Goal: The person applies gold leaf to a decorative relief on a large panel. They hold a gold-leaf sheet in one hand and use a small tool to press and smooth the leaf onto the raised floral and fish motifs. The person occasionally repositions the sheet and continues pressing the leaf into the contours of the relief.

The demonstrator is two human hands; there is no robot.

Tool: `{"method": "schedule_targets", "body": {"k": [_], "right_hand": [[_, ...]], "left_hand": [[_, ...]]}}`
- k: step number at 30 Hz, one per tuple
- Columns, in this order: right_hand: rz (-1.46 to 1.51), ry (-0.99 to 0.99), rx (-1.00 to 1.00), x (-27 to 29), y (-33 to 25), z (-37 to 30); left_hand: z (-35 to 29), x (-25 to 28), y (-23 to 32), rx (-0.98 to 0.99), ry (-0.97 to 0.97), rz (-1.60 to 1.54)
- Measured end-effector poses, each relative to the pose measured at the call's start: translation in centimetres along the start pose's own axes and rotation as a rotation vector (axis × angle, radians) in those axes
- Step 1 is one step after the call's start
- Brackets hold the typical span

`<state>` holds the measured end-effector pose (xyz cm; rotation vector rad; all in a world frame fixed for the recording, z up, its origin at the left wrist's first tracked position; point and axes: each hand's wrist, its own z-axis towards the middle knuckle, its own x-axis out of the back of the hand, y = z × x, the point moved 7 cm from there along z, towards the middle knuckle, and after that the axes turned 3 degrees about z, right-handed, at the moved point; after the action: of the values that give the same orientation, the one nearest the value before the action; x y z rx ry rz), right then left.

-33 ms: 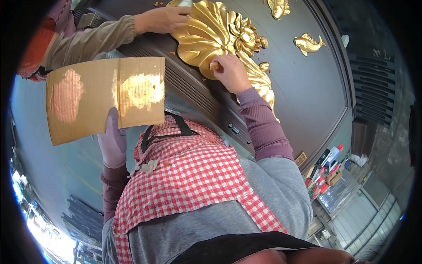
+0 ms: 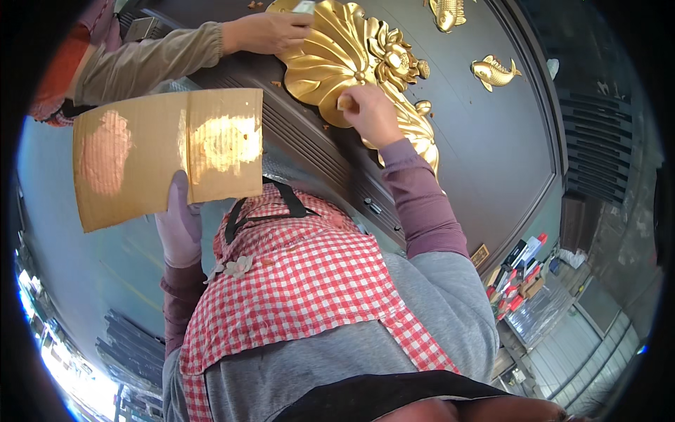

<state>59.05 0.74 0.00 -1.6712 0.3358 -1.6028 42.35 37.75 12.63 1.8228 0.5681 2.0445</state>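
My left hand, in a pale glove, grips a bent piece of cardboard by its lower edge, thumb on top. The cardboard carries a shiny gold patch on its right half and a dull pinkish-copper patch on its left. My bare right hand pinches a small tan piece at the lower edge of a gold leaf-shaped relief. What kind of piece it is, I cannot make out. A gold flower adjoins the leaf, and more gold relief runs down under my right wrist.
A co-worker's hand holds a pale object over the leaf's far left. Two gold fish sit on the dark panel. Small brown flakes lie around the relief. Boxes and tools are heaped at the right, beyond the panel.
The co-worker's hand has shifted slightly right and up with the pale object. My right hand stays at the same part of the leaf; the cardboard has barely moved.
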Motion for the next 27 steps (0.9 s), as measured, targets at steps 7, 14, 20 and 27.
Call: {"method": "schedule_targets", "body": {"k": [7, 14, 20, 27], "right_hand": [[-0.054, 0.054, -0.046, 0.4, 0.7, -0.4], [-0.052, 0.225, -0.051, 0.4, 0.1, 0.0], [0.070, 0.143, -0.066, -1.4, -1.0, -2.0], [0.093, 0.006, 0.014, -2.6, -1.7, -2.6]], "left_hand": [[-2.1, -0.7, 0.2, -0.059, 0.055, 0.106], [-2.3, -1.3, 1.3, -0.066, 0.048, 0.112], [-2.6, -1.5, 1.8, -0.095, 0.052, 0.148], [-2.1, -1.4, 3.0, -0.135, 0.059, 0.150]]}}
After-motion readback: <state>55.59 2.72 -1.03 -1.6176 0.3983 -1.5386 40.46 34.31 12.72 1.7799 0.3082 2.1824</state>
